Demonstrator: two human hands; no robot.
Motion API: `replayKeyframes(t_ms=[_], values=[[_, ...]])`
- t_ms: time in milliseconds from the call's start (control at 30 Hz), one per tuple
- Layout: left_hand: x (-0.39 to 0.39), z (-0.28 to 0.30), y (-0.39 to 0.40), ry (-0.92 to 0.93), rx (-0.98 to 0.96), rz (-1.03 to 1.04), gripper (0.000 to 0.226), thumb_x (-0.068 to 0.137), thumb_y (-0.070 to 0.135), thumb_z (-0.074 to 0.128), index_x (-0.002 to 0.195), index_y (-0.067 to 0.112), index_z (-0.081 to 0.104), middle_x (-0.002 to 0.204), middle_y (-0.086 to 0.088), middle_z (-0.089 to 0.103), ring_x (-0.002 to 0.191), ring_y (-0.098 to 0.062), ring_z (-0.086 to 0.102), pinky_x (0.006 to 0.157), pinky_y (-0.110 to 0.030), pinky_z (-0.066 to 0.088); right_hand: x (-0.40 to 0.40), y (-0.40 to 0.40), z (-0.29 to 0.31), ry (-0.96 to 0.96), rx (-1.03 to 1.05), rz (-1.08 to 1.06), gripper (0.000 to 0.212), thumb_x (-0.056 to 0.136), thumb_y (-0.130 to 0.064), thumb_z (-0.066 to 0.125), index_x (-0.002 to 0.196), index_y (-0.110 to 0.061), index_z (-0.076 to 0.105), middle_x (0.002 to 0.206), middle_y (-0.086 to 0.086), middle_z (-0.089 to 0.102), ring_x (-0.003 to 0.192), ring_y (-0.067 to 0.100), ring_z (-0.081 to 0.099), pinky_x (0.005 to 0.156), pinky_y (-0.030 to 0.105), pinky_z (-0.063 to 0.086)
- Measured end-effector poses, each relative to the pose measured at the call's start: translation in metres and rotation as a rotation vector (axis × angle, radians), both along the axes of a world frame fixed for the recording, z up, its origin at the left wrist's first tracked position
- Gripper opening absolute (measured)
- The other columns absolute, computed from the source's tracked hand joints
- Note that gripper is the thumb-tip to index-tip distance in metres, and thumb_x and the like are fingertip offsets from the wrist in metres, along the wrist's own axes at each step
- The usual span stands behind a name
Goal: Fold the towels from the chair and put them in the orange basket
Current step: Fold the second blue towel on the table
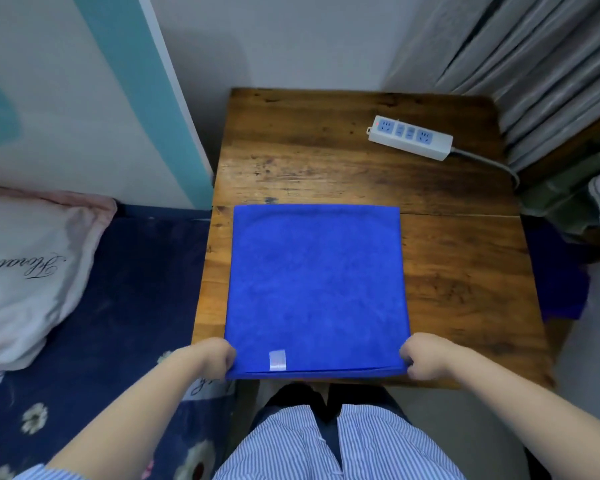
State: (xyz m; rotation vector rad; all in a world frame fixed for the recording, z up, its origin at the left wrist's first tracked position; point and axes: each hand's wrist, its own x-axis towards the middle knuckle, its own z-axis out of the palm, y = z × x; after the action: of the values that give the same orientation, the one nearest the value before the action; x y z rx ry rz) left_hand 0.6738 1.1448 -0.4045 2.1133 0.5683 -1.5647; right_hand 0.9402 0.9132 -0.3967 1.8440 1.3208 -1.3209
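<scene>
Left hand (212, 358) and right hand (425, 356) each pinch a near corner of one blue towel (316, 285).

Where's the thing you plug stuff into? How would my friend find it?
Look at the wooden table in the corner. At its far right, near the grey curtain, lies the power strip. It is the only white thing on the table, long, with blue sockets and a grey cord.

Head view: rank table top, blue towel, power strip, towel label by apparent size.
1. table top
2. blue towel
3. power strip
4. towel label
The strip lies farther from the camera, so it looks smaller than it is.
</scene>
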Motion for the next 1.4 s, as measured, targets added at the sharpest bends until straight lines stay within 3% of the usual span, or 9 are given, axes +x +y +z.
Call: replayKeyframes(t_ms=[100, 200, 300, 500, 633, 833, 1033, 1233, 1400], values=[[-0.003, 0.004, 0.012, 0.122, -0.149, 0.184, 0.029, 0.085, 0.008, 0.055, 0.064, 0.018, 0.040, 0.069, 0.004, 0.041, 0.061, -0.009, 0.037, 0.053, -0.015, 0.030, 0.001, 0.008, 0.004, 0.171, -0.209, -0.228, 0.027, 0.071, -0.005, 0.049, 0.048, -0.017, 0.040, 0.051, -0.004, 0.036, 0.053, 0.013, 0.033, 0.047, 0.023, 0.023], [-0.006, 0.013, 0.033, 0.097, -0.258, 0.595, 0.034, 0.087, -0.001, 0.053, 0.063, 0.017, 0.038, 0.066, 0.003, 0.041, 0.059, -0.008, 0.040, 0.051, -0.014, 0.036, 0.013, 0.012, 0.013, 0.318, -0.162, -0.642, 0.031, 0.059, -0.002, 0.045, 0.033, -0.018, 0.040, 0.033, -0.011, 0.034, 0.039, 0.003, 0.033, 0.042, 0.014, 0.031], [-0.003, 0.023, 0.057, -0.180, -0.224, 1.014, 0.030, 0.088, 0.000, 0.053, 0.065, 0.015, 0.042, 0.069, 0.001, 0.046, 0.065, -0.011, 0.044, 0.057, -0.020, 0.038, 0.032, 0.015, 0.023, 0.366, 0.059, -1.008, 0.018, 0.047, -0.006, 0.040, 0.032, -0.016, 0.042, 0.032, -0.011, 0.035, 0.031, 0.000, 0.034, 0.039, 0.012, 0.031], [0.044, 0.033, 0.078, -0.625, -0.130, 1.228, 0.030, 0.088, -0.002, 0.054, 0.065, 0.013, 0.043, 0.073, -0.004, 0.051, 0.076, -0.019, 0.052, 0.084, -0.038, 0.047, 0.066, 0.032, 0.033, 0.344, 0.453, -1.343, 0.017, 0.060, -0.001, 0.049, 0.054, -0.008, 0.035, 0.029, -0.009, 0.033, 0.029, 0.000, 0.034, 0.035, 0.009, 0.033], [0.074, 0.031, 0.087, -0.815, -0.017, 1.307, 0.032, 0.087, -0.004, 0.056, 0.063, 0.013, 0.043, 0.068, -0.004, 0.050, 0.066, -0.016, 0.050, 0.067, -0.027, 0.045, 0.084, 0.043, 0.023, 0.171, 0.685, -1.337, 0.036, 0.083, 0.011, 0.043, 0.054, -0.010, 0.045, 0.048, -0.001, 0.044, 0.049, 0.011, 0.041, 0.049, 0.020, 0.036], [0.099, 0.016, 0.099, -0.964, 0.268, 1.267, 0.033, 0.085, -0.002, 0.056, 0.063, 0.018, 0.040, 0.064, 0.000, 0.044, 0.059, -0.013, 0.039, 0.057, -0.022, 0.032, 0.103, 0.067, 0.008, 0.063, 0.782, -1.362, 0.032, 0.086, 0.005, 0.046, 0.062, -0.016, 0.049, 0.064, 0.004, 0.049, 0.051, 0.009, 0.055, 0.048, 0.015, 0.048], [0.117, -0.007, 0.101, -0.944, 0.453, 1.183, 0.017, 0.083, 0.001, 0.053, 0.073, 0.011, 0.044, 0.066, 0.002, 0.043, 0.066, -0.019, 0.040, 0.055, -0.026, 0.031, 0.104, 0.092, -0.018, -0.087, 0.774, -1.360, 0.016, 0.092, -0.005, 0.044, 0.079, -0.012, 0.049, 0.066, 0.004, 0.047, 0.065, 0.022, 0.044, 0.059, 0.026, 0.038], [0.129, -0.026, 0.101, -0.888, 0.504, 1.197, 0.007, 0.086, 0.005, 0.051, 0.086, 0.008, 0.045, 0.079, -0.005, 0.048, 0.078, -0.023, 0.044, 0.067, -0.028, 0.032, 0.101, 0.107, -0.027, -0.214, 0.748, -1.281, 0.007, 0.095, -0.007, 0.042, 0.093, -0.011, 0.048, 0.065, -0.003, 0.042, 0.058, 0.010, 0.041, 0.047, 0.018, 0.028], [0.120, -0.025, 0.092, -0.901, 0.373, 1.258, 0.017, 0.089, 0.002, 0.046, 0.096, 0.017, 0.050, 0.071, 0.003, 0.043, 0.068, -0.019, 0.042, 0.055, -0.021, 0.032, 0.093, 0.097, -0.024, -0.075, 0.884, -1.377, 0.021, 0.090, 0.002, 0.042, 0.073, -0.009, 0.048, 0.063, 0.000, 0.043, 0.056, 0.007, 0.039, 0.049, 0.016, 0.031]])
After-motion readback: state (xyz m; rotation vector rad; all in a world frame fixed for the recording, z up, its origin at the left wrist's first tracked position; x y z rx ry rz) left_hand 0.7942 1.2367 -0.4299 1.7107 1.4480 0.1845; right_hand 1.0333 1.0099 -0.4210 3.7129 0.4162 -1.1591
